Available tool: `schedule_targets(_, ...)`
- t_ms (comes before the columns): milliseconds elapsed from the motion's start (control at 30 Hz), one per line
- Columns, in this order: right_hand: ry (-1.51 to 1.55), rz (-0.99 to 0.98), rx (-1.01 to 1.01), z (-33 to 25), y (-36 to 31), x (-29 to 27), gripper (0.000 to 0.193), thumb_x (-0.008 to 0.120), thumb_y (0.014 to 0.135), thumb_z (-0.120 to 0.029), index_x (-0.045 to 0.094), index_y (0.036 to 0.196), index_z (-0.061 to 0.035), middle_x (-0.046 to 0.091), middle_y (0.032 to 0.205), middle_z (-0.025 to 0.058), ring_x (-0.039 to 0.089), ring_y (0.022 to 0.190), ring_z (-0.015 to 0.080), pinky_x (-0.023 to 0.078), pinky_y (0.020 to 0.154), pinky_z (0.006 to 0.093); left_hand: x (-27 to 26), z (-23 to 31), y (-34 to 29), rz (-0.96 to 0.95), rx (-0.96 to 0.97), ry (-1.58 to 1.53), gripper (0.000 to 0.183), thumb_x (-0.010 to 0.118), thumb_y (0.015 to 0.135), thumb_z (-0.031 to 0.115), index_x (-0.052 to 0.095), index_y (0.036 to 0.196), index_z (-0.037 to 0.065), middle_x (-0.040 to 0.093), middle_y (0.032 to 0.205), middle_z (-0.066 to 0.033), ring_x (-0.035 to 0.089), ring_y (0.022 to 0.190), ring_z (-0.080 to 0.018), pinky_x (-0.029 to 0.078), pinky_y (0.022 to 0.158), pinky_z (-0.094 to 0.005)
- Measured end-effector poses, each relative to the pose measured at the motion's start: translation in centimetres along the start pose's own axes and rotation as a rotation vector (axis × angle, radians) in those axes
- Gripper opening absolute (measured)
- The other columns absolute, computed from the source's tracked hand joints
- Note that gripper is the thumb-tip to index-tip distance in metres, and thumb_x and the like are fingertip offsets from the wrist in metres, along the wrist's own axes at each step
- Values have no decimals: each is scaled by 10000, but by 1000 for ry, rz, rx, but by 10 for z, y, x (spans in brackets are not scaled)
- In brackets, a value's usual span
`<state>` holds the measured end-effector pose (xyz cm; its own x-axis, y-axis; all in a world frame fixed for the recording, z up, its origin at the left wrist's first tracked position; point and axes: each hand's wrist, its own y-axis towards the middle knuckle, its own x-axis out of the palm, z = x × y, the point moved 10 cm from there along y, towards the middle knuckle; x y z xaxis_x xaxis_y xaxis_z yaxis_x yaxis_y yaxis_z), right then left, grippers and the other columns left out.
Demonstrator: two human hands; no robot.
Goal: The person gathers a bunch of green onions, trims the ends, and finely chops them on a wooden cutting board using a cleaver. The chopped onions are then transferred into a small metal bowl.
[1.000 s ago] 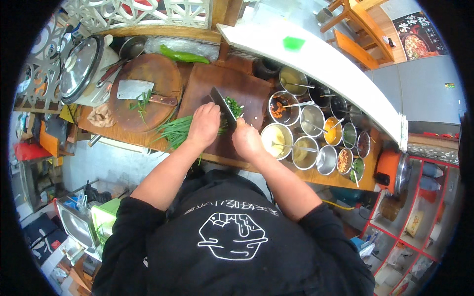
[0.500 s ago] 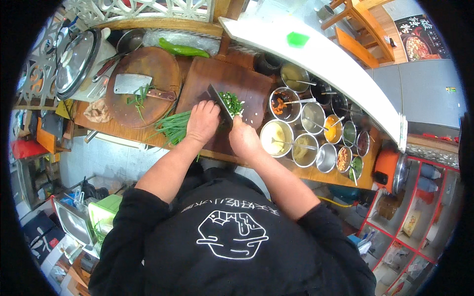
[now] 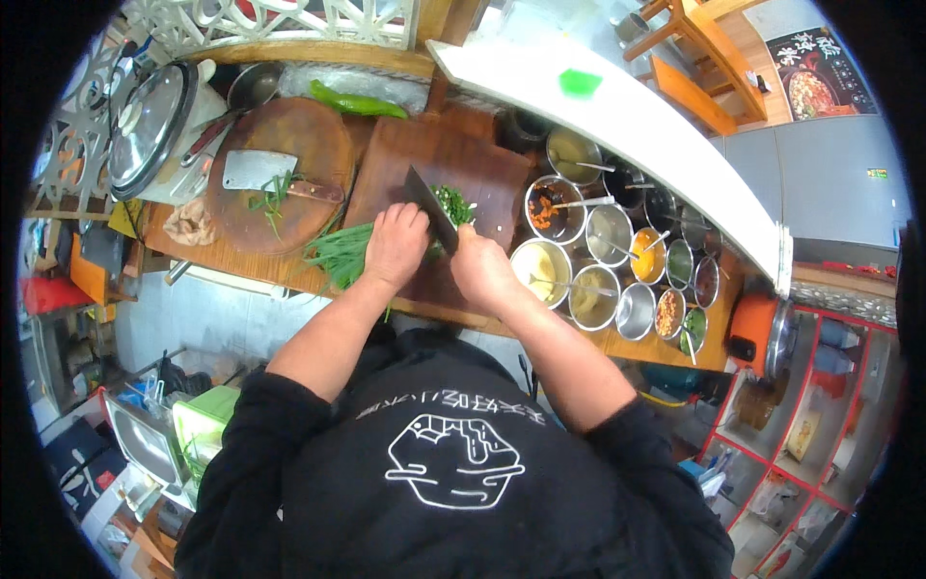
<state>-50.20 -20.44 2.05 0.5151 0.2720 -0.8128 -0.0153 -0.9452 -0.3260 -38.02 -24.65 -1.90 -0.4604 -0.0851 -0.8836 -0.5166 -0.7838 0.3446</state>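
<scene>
We see the right hand (image 3: 480, 265) near centre frame, closed around the handle of a dark-bladed knife (image 3: 431, 207); the blade slants up and left. Left hand (image 3: 396, 241) just left of the blade, fingers close together and bent over the green stalks (image 3: 342, 253), holding them down; we can't see the underside of that grip. Stalks run out lower left of this hand, over the front edge of the square board (image 3: 494, 172) mid-frame. Chopped greens (image 3: 455, 201) lie on that board, right of the blade.

Upper left of centre we have a round board (image 3: 318, 125) with a cleaver (image 3: 258, 171) lying flat, a few loose green pieces by it. Long green pepper (image 3: 357, 101) above, near top centre. Lidded pot (image 3: 149, 130) upper left. Right of centre we get rows of metal bowls, including a yellow-orange one (image 3: 651, 256), several with spoons. Orange cooker (image 3: 757, 333) far right.
</scene>
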Motion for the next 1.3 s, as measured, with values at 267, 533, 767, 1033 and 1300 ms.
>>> schedule_targets(267,44,25,67,19,-9,35,192,567,938,-47,541,1092,64,713,886,358,716,879,540,576,802,613,-5,3,4,11,-5,-47,214,705,828,112,642,1026,61,641,1162,-134,596,1166,-343,485,1005,-478)
schedule_targets(533,67,37,76,21,-7,33,202,561,961,-75,541,1116,53,716,906,354,712,900,543,568,835,619,-41,17,3,-87,27,26,526,739,942,316,619,1343,-3,620,1366,-189,566,1282,-361,411,1105,-547)
schedule_targets(767,106,93,44,38,-3,11,209,553,960,-79,559,1132,40,717,913,356,714,916,535,566,842,619,-19,11,-6,-269,-10,111,765,795,899,369,498,1497,-5,546,1485,-174,539,1330,-329,418,1086,-500)
schedule_targets(1033,80,96,101,39,-6,8,190,568,955,-77,548,1108,34,714,917,354,708,908,540,562,830,618,-5,12,12,-224,-81,64,768,795,887,331,484,1497,-17,564,1445,-167,537,1320,-340,424,1087,-516)
schedule_targets(1300,72,125,50,22,-12,18,166,541,957,-50,541,1100,34,717,882,344,717,867,536,576,813,613,-27,2,14,9,-75,-114,447,740,911,218,609,1289,19,632,1301,-154,594,1224,-366,477,1031,-519)
